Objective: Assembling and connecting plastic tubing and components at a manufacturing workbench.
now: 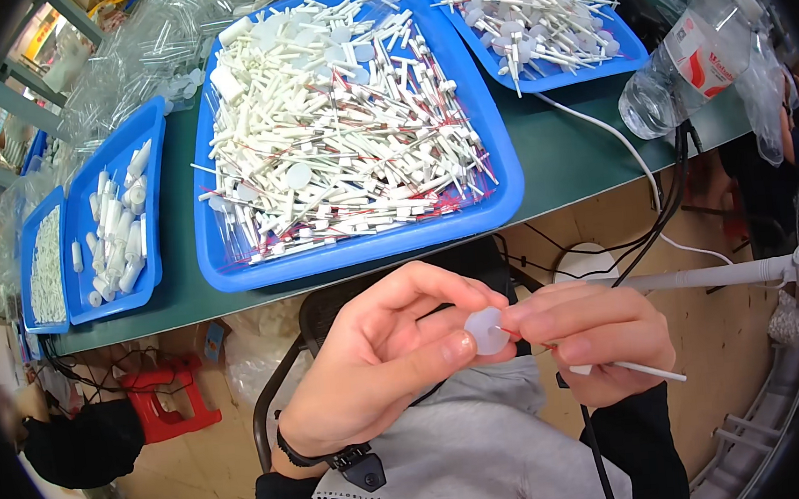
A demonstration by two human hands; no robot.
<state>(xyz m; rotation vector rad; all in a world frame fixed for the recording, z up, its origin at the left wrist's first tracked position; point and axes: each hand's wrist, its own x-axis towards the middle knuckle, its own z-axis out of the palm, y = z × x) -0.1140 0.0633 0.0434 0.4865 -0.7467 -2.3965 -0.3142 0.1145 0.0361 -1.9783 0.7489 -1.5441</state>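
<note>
Over my lap, close to the table's front edge, my left hand (pixel 380 364) pinches a small translucent white disc (pixel 485 333) between thumb and fingers. From the other side my right hand (pixel 603 327) meets the disc, its thumb and fingertips pressed together at the disc's face. A thin white stick part (pixel 651 370) with a bit of red lies in the right hand, its end poking out past the curled fingers. Whether the stick's tip passes through the disc is hidden by the fingertips. In front of both hands, a large blue tray (pixel 372 256) holds many white sticks with red strands and several discs.
Another blue tray (pixel 583 73) of stick-and-disc pieces stands far right, beside a clear plastic bottle (pixel 676 68). At left are a blue tray of white cylinders (pixel 117 239) and a tray of tiny white pieces (pixel 46 268). Cables (pixel 676 190) hang over the right edge of the green table (pixel 560 143).
</note>
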